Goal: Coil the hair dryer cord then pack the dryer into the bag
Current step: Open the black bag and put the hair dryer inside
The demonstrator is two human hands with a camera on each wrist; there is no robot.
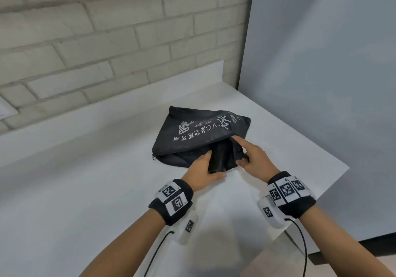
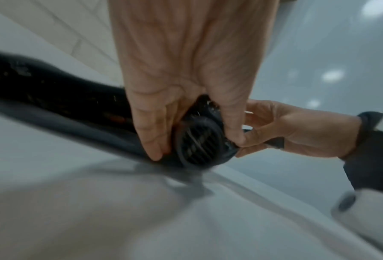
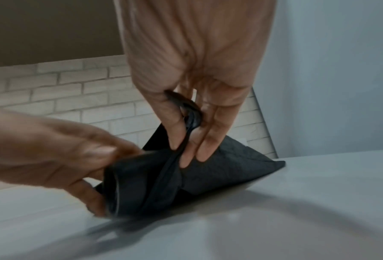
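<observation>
Black plastic fills the left hand, which grips the dryer by its barrel, half inside the bag at frame centre. The right hand pinches the bag's mouth edge, lifting it. Bare white counter spreads left; its edge runs just right of the hands.

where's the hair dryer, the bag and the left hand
hair dryer (image 2: 197,141), left wrist view, on its round grille end
bag (image 1: 205,131), head view, on the printed top panel
left hand (image 1: 203,168), head view, on the back of the hand gripping the dryer
</observation>
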